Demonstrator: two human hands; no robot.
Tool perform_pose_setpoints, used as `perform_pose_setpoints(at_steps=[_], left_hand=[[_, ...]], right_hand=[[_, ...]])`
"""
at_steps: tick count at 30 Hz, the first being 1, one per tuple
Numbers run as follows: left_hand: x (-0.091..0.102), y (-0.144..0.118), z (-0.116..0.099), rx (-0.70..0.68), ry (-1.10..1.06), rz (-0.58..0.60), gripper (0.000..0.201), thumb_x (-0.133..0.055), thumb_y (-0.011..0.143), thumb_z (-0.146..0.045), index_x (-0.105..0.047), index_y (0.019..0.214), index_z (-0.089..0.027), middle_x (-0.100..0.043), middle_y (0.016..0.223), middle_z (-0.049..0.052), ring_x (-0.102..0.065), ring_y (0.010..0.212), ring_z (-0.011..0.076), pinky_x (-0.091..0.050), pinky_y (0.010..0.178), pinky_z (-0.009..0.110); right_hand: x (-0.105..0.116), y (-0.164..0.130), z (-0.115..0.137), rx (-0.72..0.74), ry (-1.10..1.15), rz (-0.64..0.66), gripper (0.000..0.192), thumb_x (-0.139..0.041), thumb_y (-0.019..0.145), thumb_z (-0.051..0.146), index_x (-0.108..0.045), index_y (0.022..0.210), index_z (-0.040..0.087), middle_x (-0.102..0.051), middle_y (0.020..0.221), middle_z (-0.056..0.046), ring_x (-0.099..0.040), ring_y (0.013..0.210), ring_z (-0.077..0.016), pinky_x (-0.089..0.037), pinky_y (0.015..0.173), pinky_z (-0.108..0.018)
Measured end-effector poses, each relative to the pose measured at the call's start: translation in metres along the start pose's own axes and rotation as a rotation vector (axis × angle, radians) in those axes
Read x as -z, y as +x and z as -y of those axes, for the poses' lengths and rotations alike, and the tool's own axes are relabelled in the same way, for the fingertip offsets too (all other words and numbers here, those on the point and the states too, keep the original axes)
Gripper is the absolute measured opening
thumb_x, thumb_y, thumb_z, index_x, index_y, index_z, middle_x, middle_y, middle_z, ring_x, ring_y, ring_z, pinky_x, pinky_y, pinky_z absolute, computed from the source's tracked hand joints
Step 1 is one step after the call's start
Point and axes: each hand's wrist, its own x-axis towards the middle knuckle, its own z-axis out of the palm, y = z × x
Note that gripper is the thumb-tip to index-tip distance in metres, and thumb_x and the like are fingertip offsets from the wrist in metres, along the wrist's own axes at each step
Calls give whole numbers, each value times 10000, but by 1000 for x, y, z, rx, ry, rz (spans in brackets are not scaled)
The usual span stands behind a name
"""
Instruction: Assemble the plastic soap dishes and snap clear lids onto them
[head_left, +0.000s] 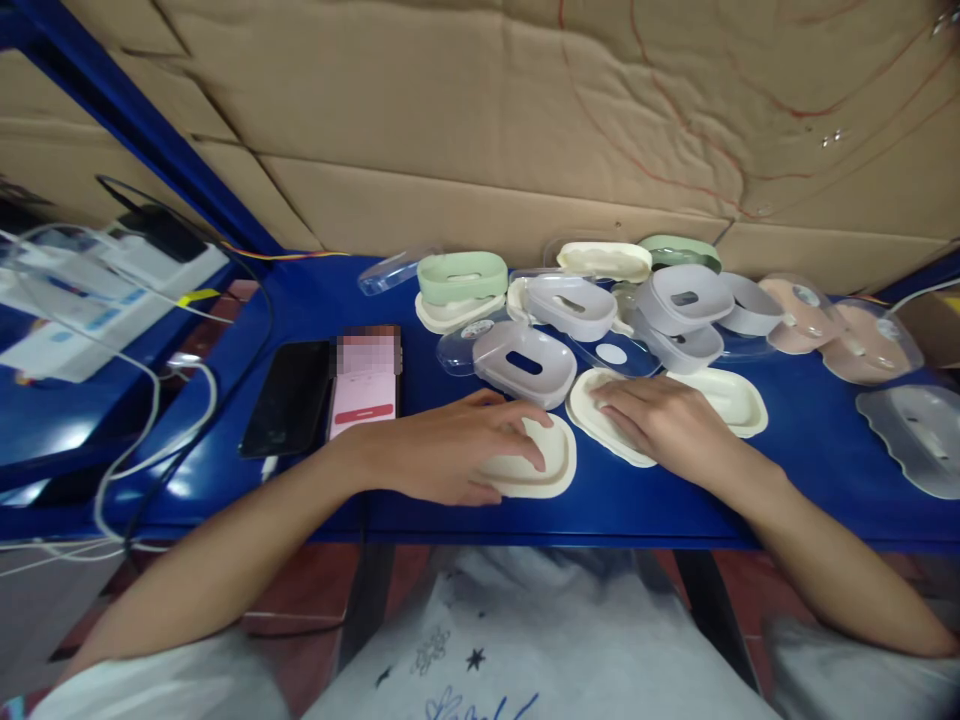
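My left hand (480, 447) rests with its fingers spread over a shallow cream oval tray (559, 462), which lies at the front of the blue table. To its right, my right hand (664, 410) has its fingers together on a second cream tray (589, 392), part of which the hand covers. Another cream tray (731, 400) lies just behind the right hand. Close beyond my left hand is a tilted grey soap dish (551, 372) with a slot in its floor.
Behind are a green dish (462, 278), stacked grey dishes (688, 298), clear lids (390, 272) and pink pieces (855, 345). A lit phone (367, 385) and a dark phone (289, 395) lie left, near cables and a power strip (112, 300). Cardboard (450, 130) stands at the back.
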Motion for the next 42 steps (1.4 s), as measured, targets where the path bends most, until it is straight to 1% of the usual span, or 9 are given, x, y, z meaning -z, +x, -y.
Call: perform_pose_setpoints(at_steps=[7,15,18,21,27,31,35,38,42], left_hand=[[-2,0,10,70,-1,-100,659,-789,943,-388,-543,1552,-330,-160,1827,93,-348,1626,373,-375,1306,571],[-5,1,17,97,68,-143,617,-769,934,-250,-581,1520,-305,-291,1778,122,-339,1626,374,-357,1311,597],[-5,0,19,94,93,-163,531,-734,948,-197,-619,1461,-279,-331,1755,137,-368,1612,365,-384,1298,596],[-5,0,22,102,117,-200,423,-681,933,-106,-687,1332,-244,-401,1713,138,-433,1572,361,-418,1281,580],[-6,2,21,81,173,-228,316,-586,957,-47,-725,1193,-204,-485,1649,148,-499,1523,332,-448,1260,549],[-7,3,21,78,177,-262,300,-624,955,-70,-725,1195,-219,-539,1594,129,-541,1480,316,-465,1241,517],[-6,4,21,79,289,-368,250,-587,1036,-161,-697,1255,-213,-614,1494,124,-600,1387,291,-490,1183,477],[-4,4,25,161,425,-461,317,-520,1057,-141,-675,1320,-223,-668,1415,123,-606,1371,306,-483,1137,501],[-5,4,34,252,543,-443,366,-561,1042,-174,-669,1386,-231,-617,1529,150,-554,1428,392,-404,1150,618]], right_hand=[[4,-3,-5,76,155,36,261,-518,1094,167,-723,1253,202,-790,1303,-74,-770,1120,-261,-599,923,-416],[6,0,-7,-97,-11,-102,378,-580,1094,345,-637,1440,206,-726,1417,-134,-679,1284,-334,-503,1028,-492],[2,0,-18,-181,-7,-62,293,-558,1096,345,-715,1307,216,-781,1302,-120,-720,1210,-336,-491,1030,-515],[9,-1,-28,-273,214,-91,226,-569,1093,365,-759,1098,243,-827,1113,-64,-769,1059,-285,-533,993,-471],[29,-2,-38,-585,795,-208,400,-599,1067,558,-714,1217,205,-799,954,-73,-754,865,-202,-606,824,-345],[21,-4,-49,-653,471,-323,422,-552,1098,499,-660,1371,195,-800,1036,-113,-749,842,-211,-589,797,-349],[14,-4,-54,-572,129,-376,358,-546,1098,388,-690,1344,170,-781,1205,-176,-753,986,-286,-584,856,-417],[14,-1,-40,-351,-25,-406,296,-561,1081,297,-709,1318,201,-745,1334,-165,-691,1235,-353,-521,1049,-525],[9,4,-10,-18,32,-283,316,-584,1062,209,-708,1348,264,-748,1386,-93,-690,1266,-305,-503,1059,-488]])
